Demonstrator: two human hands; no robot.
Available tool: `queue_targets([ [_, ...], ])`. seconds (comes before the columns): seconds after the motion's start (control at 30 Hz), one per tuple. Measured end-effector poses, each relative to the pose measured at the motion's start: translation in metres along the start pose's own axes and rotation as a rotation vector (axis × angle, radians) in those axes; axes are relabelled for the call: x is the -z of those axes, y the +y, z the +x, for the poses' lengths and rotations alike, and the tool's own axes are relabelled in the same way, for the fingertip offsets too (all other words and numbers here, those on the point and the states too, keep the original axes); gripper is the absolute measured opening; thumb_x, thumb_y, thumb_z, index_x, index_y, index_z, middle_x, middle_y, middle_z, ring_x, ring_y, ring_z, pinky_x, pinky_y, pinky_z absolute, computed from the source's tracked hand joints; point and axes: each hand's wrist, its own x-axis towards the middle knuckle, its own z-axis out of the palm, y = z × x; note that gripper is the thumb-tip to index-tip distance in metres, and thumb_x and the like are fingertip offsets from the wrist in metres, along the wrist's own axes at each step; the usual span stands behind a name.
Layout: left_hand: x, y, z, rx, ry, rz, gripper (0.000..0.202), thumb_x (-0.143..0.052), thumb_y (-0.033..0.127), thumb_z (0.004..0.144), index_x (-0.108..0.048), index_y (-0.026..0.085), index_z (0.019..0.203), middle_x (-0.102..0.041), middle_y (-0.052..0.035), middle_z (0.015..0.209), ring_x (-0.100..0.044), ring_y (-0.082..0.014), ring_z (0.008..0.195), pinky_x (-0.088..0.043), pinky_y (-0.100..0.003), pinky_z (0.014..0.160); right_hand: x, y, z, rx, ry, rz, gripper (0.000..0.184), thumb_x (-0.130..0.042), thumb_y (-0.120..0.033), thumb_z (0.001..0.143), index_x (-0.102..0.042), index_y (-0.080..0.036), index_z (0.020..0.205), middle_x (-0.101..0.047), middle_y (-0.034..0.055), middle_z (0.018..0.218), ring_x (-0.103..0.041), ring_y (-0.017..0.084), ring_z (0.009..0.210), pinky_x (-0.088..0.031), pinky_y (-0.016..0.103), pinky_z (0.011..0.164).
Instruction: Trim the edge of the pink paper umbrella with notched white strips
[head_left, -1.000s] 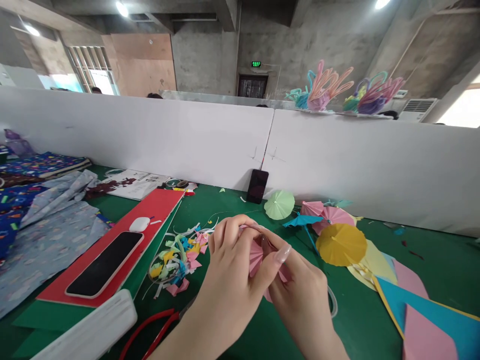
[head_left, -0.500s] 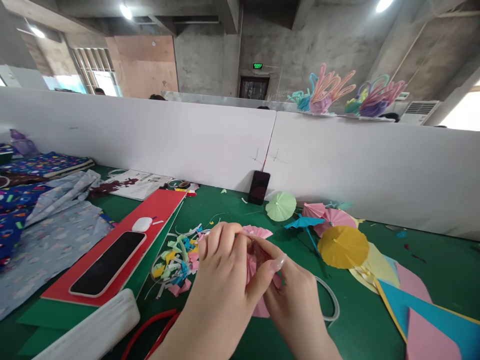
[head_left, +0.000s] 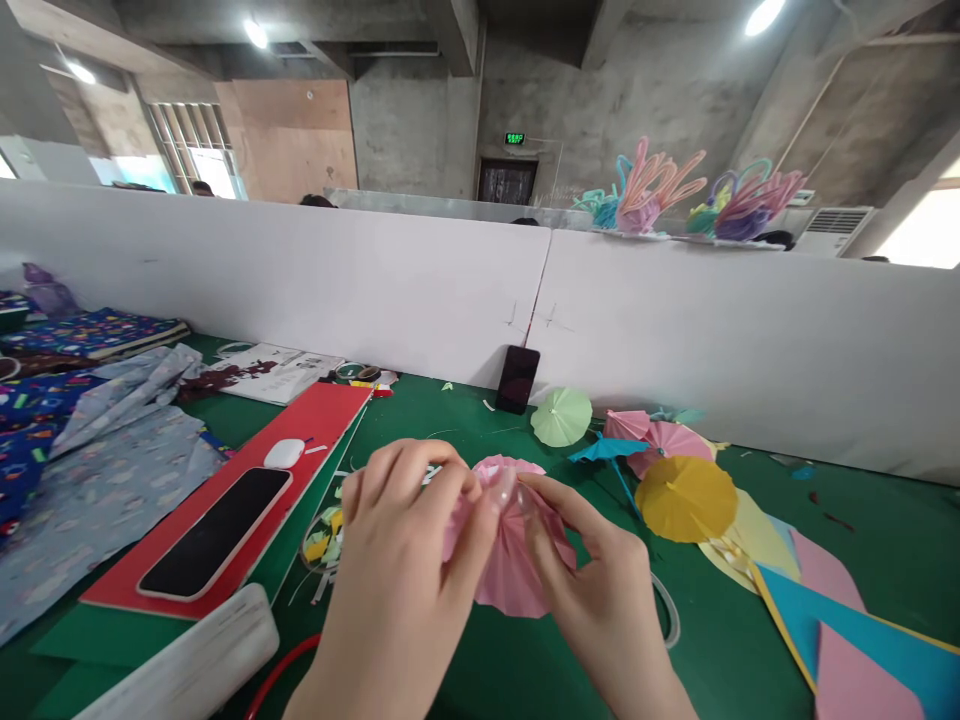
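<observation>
Both my hands meet over the green table [head_left: 465, 410] on a pink pleated paper umbrella [head_left: 514, 570], now fanned out into a round canopy. My left hand [head_left: 397, 560] pinches its top edge from the left with thumb and fingers. My right hand [head_left: 600, 590] holds the same top from the right, fingertips touching those of the left hand. Finished paper umbrellas lie just beyond: a green one [head_left: 561, 416], a blue one [head_left: 607, 450], a pink one [head_left: 667, 440] and a yellow one [head_left: 686, 498].
A heap of coloured paper scraps [head_left: 330, 530] lies left of my hands. A phone [head_left: 214, 530] and white earbud case [head_left: 284, 453] rest on a red board [head_left: 315, 420]. Another phone [head_left: 517, 379] leans on the white partition [head_left: 420, 290]. Coloured paper sheets [head_left: 847, 640] lie right, patterned cloth [head_left: 90, 470] left.
The folded pink paper has opened from a narrow bunch into a wide round canopy. Both hands have shifted a little left and spread apart while keeping hold of it.
</observation>
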Motion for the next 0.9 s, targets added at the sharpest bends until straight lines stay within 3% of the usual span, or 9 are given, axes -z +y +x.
queue_targets([
  [0.1,0.006,-0.006,0.005,-0.002,0.118,-0.039,0.014,-0.045,0.027,0.092,-0.051,0.023,0.081,-0.057,-0.0018,0.088,-0.050,-0.0215,0.089,-0.032,-0.037,0.075,0.004,-0.002,0.002,-0.039,-0.031,0.065,0.020,-0.052,-0.025,0.088,-0.071,-0.020,0.095,-0.076,0.0048,0.086,-0.072,0.019,0.074,-0.057,0.021,0.062],
  [0.17,0.005,-0.009,0.008,0.004,0.113,-0.069,0.010,-0.044,0.028,0.093,-0.051,0.024,0.088,-0.058,-0.0016,0.091,-0.050,-0.0213,0.093,-0.033,-0.037,0.079,0.007,-0.003,0.003,-0.074,-0.066,0.101,0.022,-0.052,-0.028,0.089,-0.071,-0.020,0.095,-0.076,0.0057,0.088,-0.072,0.020,0.079,-0.057,0.020,0.061],
  [0.27,-0.003,-0.013,0.013,0.012,0.023,-0.121,0.010,-0.044,0.030,0.093,-0.051,0.023,0.093,-0.058,-0.0021,0.096,-0.049,-0.0219,0.097,-0.035,-0.037,0.081,0.011,-0.004,0.004,-0.096,-0.113,0.136,0.021,-0.054,-0.030,0.089,-0.072,-0.020,0.092,-0.076,0.0058,0.090,-0.071,0.020,0.081,-0.056,0.021,0.065],
  [0.4,-0.011,-0.014,0.016,0.019,-0.068,-0.169,0.022,-0.038,0.029,0.095,-0.047,0.021,0.077,-0.057,-0.0012,0.081,-0.051,-0.0203,0.085,-0.039,-0.037,0.075,0.012,-0.006,0.005,-0.059,-0.118,0.171,0.019,-0.057,-0.029,0.087,-0.072,-0.020,0.079,-0.076,0.0041,0.079,-0.071,0.019,0.073,-0.055,0.021,0.064],
  [0.53,-0.008,-0.011,0.014,-0.027,-0.210,-0.192,0.021,-0.040,0.028,0.094,-0.047,0.021,0.075,-0.057,-0.0009,0.080,-0.052,-0.0190,0.082,-0.042,-0.036,0.074,0.015,-0.009,0.006,0.008,-0.118,0.179,0.017,-0.058,-0.024,0.085,-0.070,-0.019,0.075,-0.074,0.0030,0.073,-0.070,0.018,0.071,-0.055,0.021,0.064],
  [0.67,-0.004,-0.010,0.012,-0.121,-0.343,-0.229,0.022,-0.049,0.036,0.091,-0.050,0.021,0.075,-0.056,-0.0003,0.078,-0.053,-0.0180,0.077,-0.044,-0.032,0.070,0.019,-0.010,0.005,0.015,-0.122,0.158,0.019,-0.053,-0.024,0.086,-0.067,-0.019,0.074,-0.072,0.0035,0.071,-0.066,0.017,0.066,-0.052,0.021,0.060],
  [0.9,-0.003,-0.015,0.010,-0.171,-0.494,-0.327,0.020,-0.046,0.018,0.090,-0.055,0.020,0.073,-0.058,0.0014,0.077,-0.056,-0.0136,0.075,-0.043,-0.023,0.066,0.025,-0.007,0.000,0.007,-0.248,0.068,0.020,-0.048,-0.024,0.087,-0.063,-0.017,0.076,-0.068,0.0031,0.070,-0.062,0.015,0.064,-0.048,0.020,0.060],
])
